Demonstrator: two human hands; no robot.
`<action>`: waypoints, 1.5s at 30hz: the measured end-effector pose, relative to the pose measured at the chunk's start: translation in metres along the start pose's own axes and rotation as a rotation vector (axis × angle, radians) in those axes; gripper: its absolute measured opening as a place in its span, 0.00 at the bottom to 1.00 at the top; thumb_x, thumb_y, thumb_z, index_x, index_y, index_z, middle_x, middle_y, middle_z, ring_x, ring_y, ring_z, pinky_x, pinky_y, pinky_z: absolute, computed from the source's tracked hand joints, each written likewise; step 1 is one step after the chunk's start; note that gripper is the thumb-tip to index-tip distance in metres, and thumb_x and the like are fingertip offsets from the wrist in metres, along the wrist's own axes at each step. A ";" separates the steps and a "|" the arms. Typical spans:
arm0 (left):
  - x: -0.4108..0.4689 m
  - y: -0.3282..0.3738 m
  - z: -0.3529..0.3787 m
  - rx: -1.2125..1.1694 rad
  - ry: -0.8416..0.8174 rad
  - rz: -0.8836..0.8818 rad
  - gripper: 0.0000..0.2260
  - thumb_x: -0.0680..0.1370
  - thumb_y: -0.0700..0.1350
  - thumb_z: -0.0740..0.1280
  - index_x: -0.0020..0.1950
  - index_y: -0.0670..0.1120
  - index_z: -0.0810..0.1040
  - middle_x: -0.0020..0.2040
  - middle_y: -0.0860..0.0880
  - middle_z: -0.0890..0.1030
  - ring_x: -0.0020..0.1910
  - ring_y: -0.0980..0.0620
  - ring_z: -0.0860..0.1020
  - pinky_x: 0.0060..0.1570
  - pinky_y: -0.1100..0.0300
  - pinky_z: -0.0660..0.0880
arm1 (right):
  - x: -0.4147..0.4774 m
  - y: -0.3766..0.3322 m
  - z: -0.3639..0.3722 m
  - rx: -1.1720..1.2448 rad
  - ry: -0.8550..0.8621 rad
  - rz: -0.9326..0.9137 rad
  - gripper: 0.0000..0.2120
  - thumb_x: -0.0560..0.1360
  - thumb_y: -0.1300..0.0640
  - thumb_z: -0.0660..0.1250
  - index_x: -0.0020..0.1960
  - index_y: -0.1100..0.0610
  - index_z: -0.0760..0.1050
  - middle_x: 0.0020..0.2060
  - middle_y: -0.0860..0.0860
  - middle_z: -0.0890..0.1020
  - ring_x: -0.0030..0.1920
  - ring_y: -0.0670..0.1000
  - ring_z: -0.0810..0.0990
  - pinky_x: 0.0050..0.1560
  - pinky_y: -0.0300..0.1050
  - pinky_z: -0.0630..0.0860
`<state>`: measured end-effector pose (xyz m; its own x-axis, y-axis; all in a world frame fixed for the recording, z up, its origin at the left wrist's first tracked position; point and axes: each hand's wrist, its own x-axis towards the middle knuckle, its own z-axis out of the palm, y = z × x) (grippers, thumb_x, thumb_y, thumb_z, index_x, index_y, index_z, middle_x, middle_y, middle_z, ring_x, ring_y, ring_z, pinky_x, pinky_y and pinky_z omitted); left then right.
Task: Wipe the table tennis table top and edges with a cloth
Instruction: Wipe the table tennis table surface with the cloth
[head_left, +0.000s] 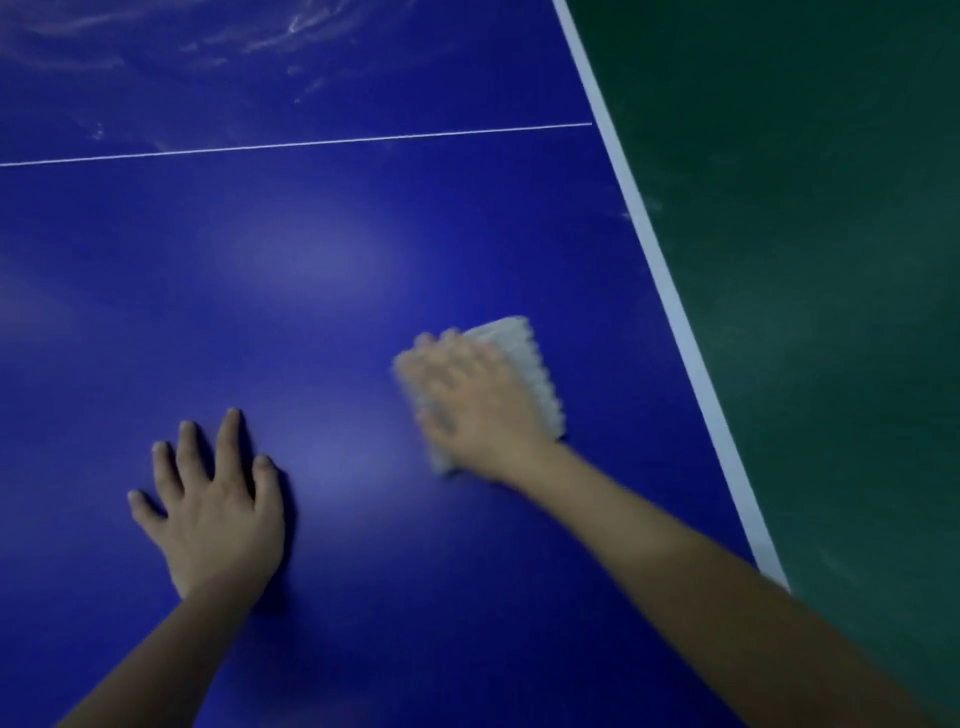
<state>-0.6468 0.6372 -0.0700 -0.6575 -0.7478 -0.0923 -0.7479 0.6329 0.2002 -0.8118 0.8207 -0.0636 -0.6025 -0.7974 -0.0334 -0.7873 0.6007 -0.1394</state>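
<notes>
From the head camera, looking down, a dark blue bench (311, 260) fills most of the view. A thin white line (311, 143) crosses its surface from the left edge of the picture to a broad white edge stripe (670, 296), which runs at a slant down the right side. Beyond that stripe lies a dark green floor (831, 260).

The left hand (213, 514) lies flat on the blue surface, palm down, fingers straight and spread. It holds nothing. Its bare forearm comes in from the lower left corner.

The right hand (467, 400) sits further from the person and further right, well apart from the left one. It presses down on a white cloth (524, 364). The hand is blurred, but the fingers look laid out flat over the cloth rather than curled round it. The cloth is folded into a thick pad and lies on the bench top, inside the edge stripe and not touching it. It shows mainly along the right side of the hand, where its border looks ribbed, and a little of it shows under the heel of the palm — the rest is covered. The right forearm reaches in from the lower right and crosses over the stripe.

On the far side of the thin line, at upper left, pale streaky smears (291, 31) show on the glossy surface, and soft patches of reflected light lie on the near part.
</notes>
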 end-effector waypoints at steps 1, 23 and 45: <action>-0.001 0.000 0.000 -0.002 0.006 0.010 0.27 0.76 0.56 0.45 0.75 0.54 0.56 0.76 0.44 0.55 0.75 0.44 0.49 0.69 0.38 0.45 | -0.006 0.032 -0.005 -0.039 0.015 0.138 0.26 0.79 0.49 0.53 0.76 0.52 0.56 0.75 0.55 0.61 0.74 0.58 0.58 0.72 0.54 0.51; -0.075 -0.078 -0.026 -0.144 -0.117 0.581 0.21 0.79 0.34 0.57 0.73 0.42 0.64 0.74 0.39 0.61 0.74 0.40 0.56 0.70 0.44 0.51 | -0.270 -0.096 0.010 -0.097 -0.215 -0.246 0.27 0.78 0.43 0.52 0.75 0.49 0.58 0.74 0.50 0.64 0.74 0.54 0.61 0.72 0.58 0.56; -0.181 -0.191 -0.061 -0.572 -0.280 0.362 0.15 0.82 0.44 0.55 0.65 0.42 0.75 0.72 0.45 0.67 0.73 0.51 0.62 0.70 0.57 0.57 | -0.260 -0.330 0.041 0.152 -0.165 -0.134 0.24 0.79 0.52 0.53 0.75 0.47 0.59 0.75 0.48 0.60 0.76 0.52 0.54 0.75 0.51 0.44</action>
<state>-0.3792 0.6391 -0.0323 -0.9105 -0.3838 -0.1541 -0.3649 0.5698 0.7363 -0.3904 0.8276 -0.0499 -0.4551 -0.8752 -0.1640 -0.8222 0.4837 -0.3000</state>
